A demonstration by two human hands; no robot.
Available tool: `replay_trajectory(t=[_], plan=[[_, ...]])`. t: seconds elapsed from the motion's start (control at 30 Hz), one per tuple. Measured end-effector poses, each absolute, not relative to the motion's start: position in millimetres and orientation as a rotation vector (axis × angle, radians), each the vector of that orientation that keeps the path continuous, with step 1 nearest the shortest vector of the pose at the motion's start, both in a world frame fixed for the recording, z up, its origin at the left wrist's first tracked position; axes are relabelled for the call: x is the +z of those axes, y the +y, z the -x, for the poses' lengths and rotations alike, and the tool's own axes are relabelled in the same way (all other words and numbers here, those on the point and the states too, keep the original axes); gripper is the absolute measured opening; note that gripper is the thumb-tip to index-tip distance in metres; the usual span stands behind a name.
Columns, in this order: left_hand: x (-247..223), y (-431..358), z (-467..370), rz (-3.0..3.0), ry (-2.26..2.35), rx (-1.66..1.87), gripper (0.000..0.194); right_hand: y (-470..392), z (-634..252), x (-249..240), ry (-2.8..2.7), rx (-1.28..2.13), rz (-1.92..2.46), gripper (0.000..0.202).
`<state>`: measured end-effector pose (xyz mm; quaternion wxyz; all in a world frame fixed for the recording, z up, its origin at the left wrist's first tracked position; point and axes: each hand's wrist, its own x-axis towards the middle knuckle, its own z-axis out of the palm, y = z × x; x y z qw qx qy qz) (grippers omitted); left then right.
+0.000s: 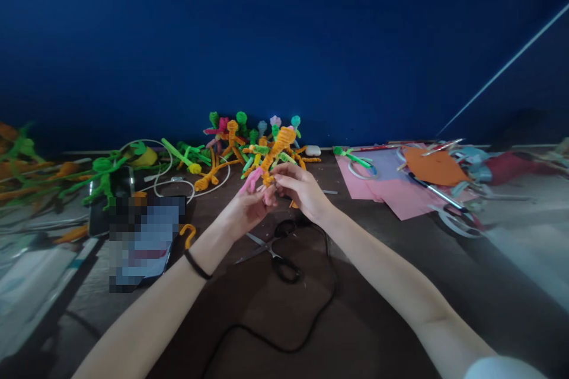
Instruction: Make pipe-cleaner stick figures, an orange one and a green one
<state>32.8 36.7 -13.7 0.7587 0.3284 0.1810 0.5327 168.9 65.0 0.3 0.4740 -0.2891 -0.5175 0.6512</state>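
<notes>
Both hands work at mid-worktop, in front of a dark blue wall (284, 41). Orange figure (281, 141), of fuzzy wire, is raised over the worktop (368, 314), tilted, its wound top leaning to the right. Left hand (249, 212): fingers curled in, closed on the figure's lower part; black band (197, 265) at the wrist. Right hand (306, 190): thumb and fingers brought together on the same lower part, from the other side. Pink piece (253, 180) sits at the left fingers; cannot tell whether it is joined to the figure. Below the hands, scissors (267, 246) lie with blades spread, handles to the right. Black cord (334, 275) curves from near the scissors toward the front edge of view. Left of the scissors: orange hook (194, 232) just beside a phone (155, 237). Behind the hands, a group of coloured figures (232, 133) stands near the wall, white case (313, 150) at its right end. Further right, pink paper (411, 204) lies flat; orange paper (431, 167) and a pen (440, 192) are near it.
</notes>
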Motion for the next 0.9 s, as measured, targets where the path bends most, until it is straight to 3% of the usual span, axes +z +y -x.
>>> replay_trajectory(t=[0.37,0.57,0.8,0.9], plan=[[-10,33,-33,-0.746,0.37,1.13,0.033,65,-169,1,-1.183,1.822,0.659,0.012],[-9,34,-32,-0.774,0.342,1.132,0.029,67,-174,4,-1.354,1.621,0.633,0.01],[-2,38,-29,-0.765,0.437,1.155,0.011,65,-177,8,-1.517,1.409,0.671,0.013],[3,37,-25,-0.751,0.513,1.146,0.013,62,-177,9,-1.585,1.307,0.71,0.015]])
